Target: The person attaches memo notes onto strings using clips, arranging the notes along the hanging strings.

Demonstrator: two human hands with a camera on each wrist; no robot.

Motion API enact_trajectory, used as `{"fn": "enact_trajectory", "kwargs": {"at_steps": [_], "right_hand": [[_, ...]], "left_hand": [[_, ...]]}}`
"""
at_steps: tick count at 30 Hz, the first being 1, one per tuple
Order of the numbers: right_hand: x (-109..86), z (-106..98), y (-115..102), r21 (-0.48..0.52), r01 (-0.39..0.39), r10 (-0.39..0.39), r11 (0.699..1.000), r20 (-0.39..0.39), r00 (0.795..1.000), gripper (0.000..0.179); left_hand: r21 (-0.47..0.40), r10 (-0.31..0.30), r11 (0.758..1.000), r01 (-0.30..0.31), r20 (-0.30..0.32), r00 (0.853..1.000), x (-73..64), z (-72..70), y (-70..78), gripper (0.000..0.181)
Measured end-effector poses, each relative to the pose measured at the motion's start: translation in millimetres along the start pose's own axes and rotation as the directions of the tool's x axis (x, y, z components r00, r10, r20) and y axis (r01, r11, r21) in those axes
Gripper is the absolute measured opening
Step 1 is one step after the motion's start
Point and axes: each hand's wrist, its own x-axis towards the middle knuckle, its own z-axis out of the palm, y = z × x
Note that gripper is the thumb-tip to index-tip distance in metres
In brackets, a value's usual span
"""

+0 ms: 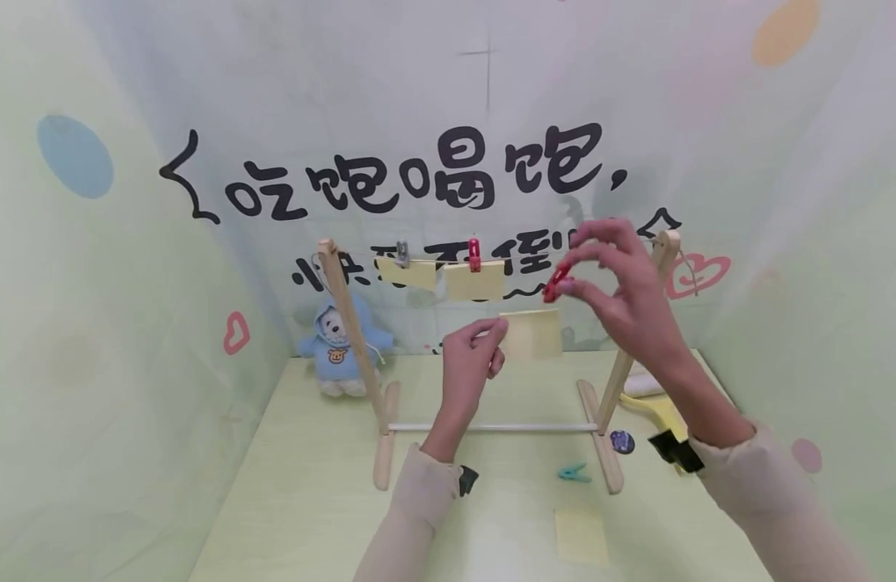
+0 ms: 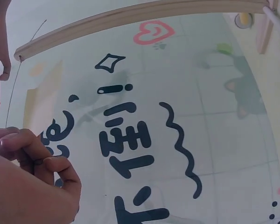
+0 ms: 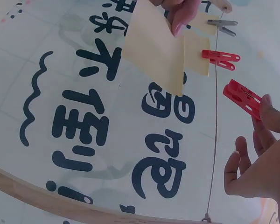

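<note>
My left hand (image 1: 471, 360) pinches the left edge of a pale yellow paper square (image 1: 533, 335), held below the string and in front of the wooden rack. In my right hand (image 1: 626, 299) a red clothespin (image 1: 556, 284) is pinched between thumb and finger, above and to the right of the paper and apart from it. On the string (image 3: 216, 140) two papers hang: one under a grey clothespin (image 1: 402, 254), the other under a red clothespin (image 1: 474, 255). The right wrist view shows the paper (image 3: 154, 46) in my left fingers and the red clothespin near the string.
A wooden rack (image 1: 353, 339) stands on the table (image 1: 273, 469). In front lie a teal clothespin (image 1: 575, 473) and another yellow paper (image 1: 581, 535). A plush toy in blue (image 1: 337, 347) sits at the back left. By the right post are a dark round object (image 1: 623, 441) and a yellow item (image 1: 655, 411).
</note>
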Motion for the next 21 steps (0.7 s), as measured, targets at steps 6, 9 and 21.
{"fn": "enact_trajectory", "kwargs": {"at_steps": [6,9,21], "right_hand": [[29.7,2,1,-0.005,0.027,-0.027,1.000,-0.051,0.998,0.016],[38.3,3,2,0.006,0.032,-0.031,0.999,-0.067,0.997,0.015],[56.0,9,11,-0.005,0.022,-0.022,1.000,-0.016,1.000,0.011]], "left_hand": [[-0.030,0.016,0.999,-0.015,0.015,1.000,14.1,10.6,17.7,0.028],[-0.038,0.031,0.999,-0.030,0.011,0.999,18.4,13.6,24.7,0.029],[-0.005,0.068,0.998,-0.068,0.023,0.997,33.8,19.3,46.3,0.029]]}}
